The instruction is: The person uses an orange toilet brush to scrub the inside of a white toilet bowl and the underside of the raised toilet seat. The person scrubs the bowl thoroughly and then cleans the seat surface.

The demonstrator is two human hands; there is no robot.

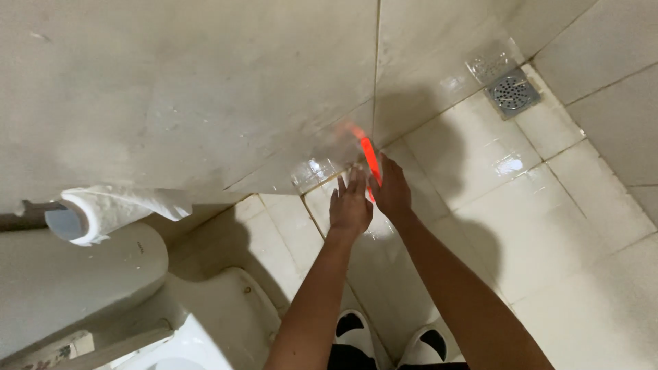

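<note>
While my right hand (392, 193) grips the orange stick (369, 156), its length angled up-left toward the wall (205, 89), I hold my left hand (350, 205) spread just beside it.

Both hands are held at the picture's centre, the left hand (349, 205) just beside the right hand (393, 192), a stick (369, 156) at twelve o'clock. A drain (510, 91) is set at two o'clock, a paper roll (103, 212) at nine, a toilet (199, 329) at seven.
</note>
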